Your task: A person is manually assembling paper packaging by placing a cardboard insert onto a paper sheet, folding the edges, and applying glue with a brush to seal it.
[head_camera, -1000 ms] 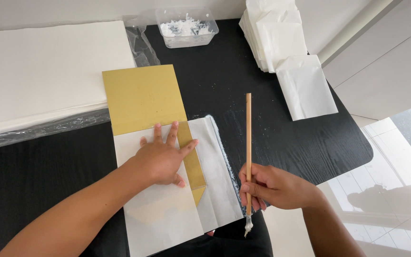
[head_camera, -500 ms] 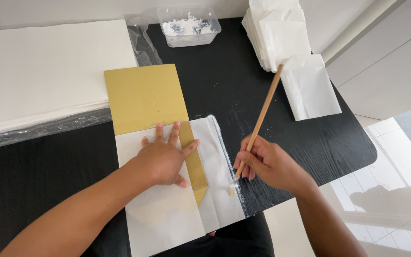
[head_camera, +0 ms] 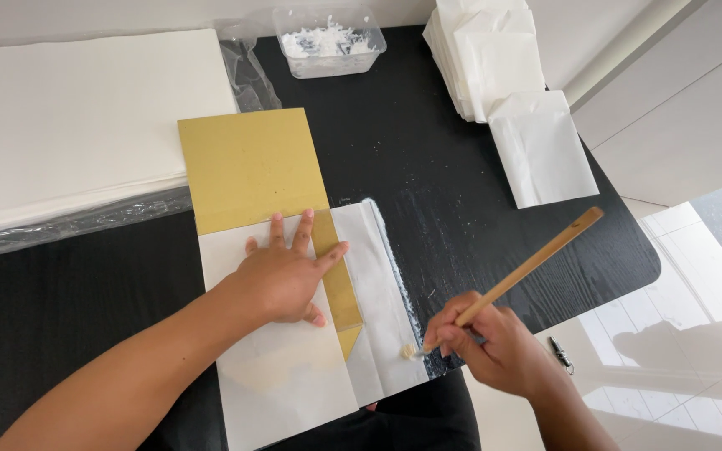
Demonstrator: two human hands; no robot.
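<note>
Left hand (head_camera: 282,280): open, flat, pinning white paper (head_camera: 294,376) over gold card (head_camera: 248,167).
Right hand (head_camera: 495,342): gripping brush (head_camera: 516,276), bristles on paper's right edge.

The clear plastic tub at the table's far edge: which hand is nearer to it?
Left. The left hand lies flat on the white paper, below the tub. The right hand, holding the brush, is farther off at the near edge.
</note>
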